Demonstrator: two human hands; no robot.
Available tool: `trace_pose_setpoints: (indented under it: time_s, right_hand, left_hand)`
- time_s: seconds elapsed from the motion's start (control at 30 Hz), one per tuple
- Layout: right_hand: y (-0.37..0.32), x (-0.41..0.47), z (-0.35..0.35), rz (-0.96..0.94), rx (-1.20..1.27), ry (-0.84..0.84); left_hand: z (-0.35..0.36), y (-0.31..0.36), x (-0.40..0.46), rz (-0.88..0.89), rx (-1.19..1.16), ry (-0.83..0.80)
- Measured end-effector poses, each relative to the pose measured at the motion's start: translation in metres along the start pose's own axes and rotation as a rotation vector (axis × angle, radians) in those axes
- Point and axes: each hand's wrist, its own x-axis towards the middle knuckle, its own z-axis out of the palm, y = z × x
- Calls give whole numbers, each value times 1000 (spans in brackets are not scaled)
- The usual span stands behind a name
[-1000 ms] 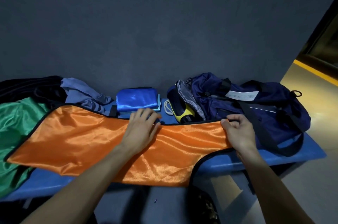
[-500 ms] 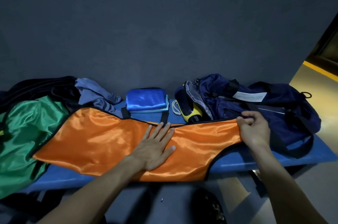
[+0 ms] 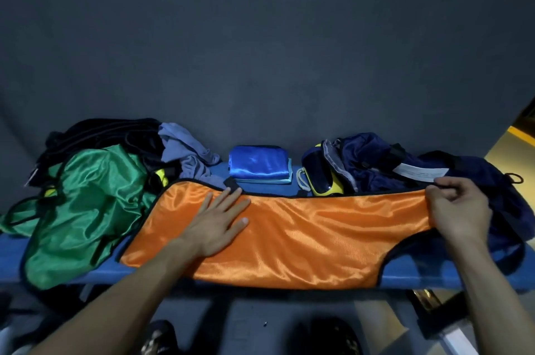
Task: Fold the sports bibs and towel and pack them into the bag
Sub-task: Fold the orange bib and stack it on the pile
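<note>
Your left hand (image 3: 215, 225) lies flat on the orange bib (image 3: 289, 234), fingers (image 3: 228, 201) straight and spread, pressing the cloth to the tabletop (image 3: 419, 270) toward the bib's left end. The bib stretches with its long axis running left to right along the tabletop, between the crumpled green bib (image 3: 86, 209) on the left and the navy bag (image 3: 390, 163) at the right rear. Behind it sits an already folded blue bib (image 3: 257, 165). Your right hand (image 3: 459, 209) holds the bib's far right end, fingers curled and pinching its dark-trimmed top edge, lifted a little off the tabletop. So the coming fold, as I judge it, turns on your right hand carrying that end leftward over the flat hand's anchor. Compared with half a second ago, your left hand has slid further left along the cloth, your right has drawn the end tauter, and the bib lies smoother.
</note>
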Motion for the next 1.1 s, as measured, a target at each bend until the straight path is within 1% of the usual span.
trace_pose_setpoints:
  time_s: [0.13,0.23,0.33,0.4,0.47,0.53,0.6,0.63,0.67,0.7,0.8,0.87,0.93,0.97,1.03,1.1]
  right_hand:
    - [-10,-4,-1,11,-26,1]
    - [-15,-6,-6,13,-55,6]
    - [-24,-9,-11,1,-82,11]
    - [-30,-12,-11,10,-82,5]
    - [-34,-14,-9,5,-77,6]
    - [-43,-18,-8,-17,-55,-18]
    - [-62,-26,-5,-77,-6,-60]
    - [-76,-32,2,-117,10,-97]
    - [-91,-39,11,-161,25,-148]
    - [-106,-46,24,-202,49,-213]
    - [-150,-78,86,-304,97,-438]
    - [-172,-109,137,-369,25,-562]
    - [-186,-143,188,-387,-49,-672]
    - [-186,-156,213,-376,-87,-720]
    - [-180,-178,254,-313,-142,-796]
    - [-166,-194,282,-186,-87,-911]
  left_hand:
    - [-1,-3,2,40,-11,24]
    - [1,-2,1,-19,30,-24]
    - [-2,7,1,44,91,2]
    - [-1,12,2,71,85,-55]
    - [-1,17,2,53,52,-102]
    - [-6,23,0,92,49,-59]
    - [-17,29,-2,167,12,49]
    - [-22,31,-3,173,-63,119]
    - [-29,32,-4,147,-191,184]
    - [-38,33,-7,98,-383,237]
    - [-66,30,-14,-72,-1115,269]
    - [-84,21,-19,-164,-1393,274]
    - [-93,1,-24,-296,-1557,252]
    - [-94,-11,-27,-363,-1598,231]
    - [-87,-38,-32,-492,-1625,184]
    - [-75,-60,-36,-590,-1614,156]
